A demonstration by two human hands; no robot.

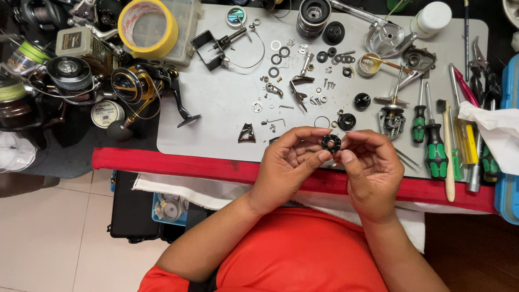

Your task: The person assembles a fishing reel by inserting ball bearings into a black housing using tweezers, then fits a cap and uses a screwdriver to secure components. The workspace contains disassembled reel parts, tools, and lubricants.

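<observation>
I have a small black ring-shaped part (331, 143) pinched between my two hands, held up just over the near edge of the bench (227, 103). It is round and dark, with a hole through the middle and small notches or holes round its face; finer detail is too small to make out. My left hand (286, 162) is closed on it from one side, thumb and forefinger curled round its rim, and my right hand (370, 165) closes on it from the other side with the fingertips, the remaining fingers loosely bent.

I judge this is the inspecting or turning step on one piece of a stripped fishing reel. What comes next seems to call for a steady fingertip grip and care not to drop so small a piece.

Just beyond my hands lie scattered washers and screws (281, 57), and another black round part (346, 121) sits close past my right fingertips. Farther to the right of my right hand are green-handled screwdrivers (432, 148). Well off beyond my left hand sits a gold and black reel (132, 84) and a roll of yellow tape (147, 27).
</observation>
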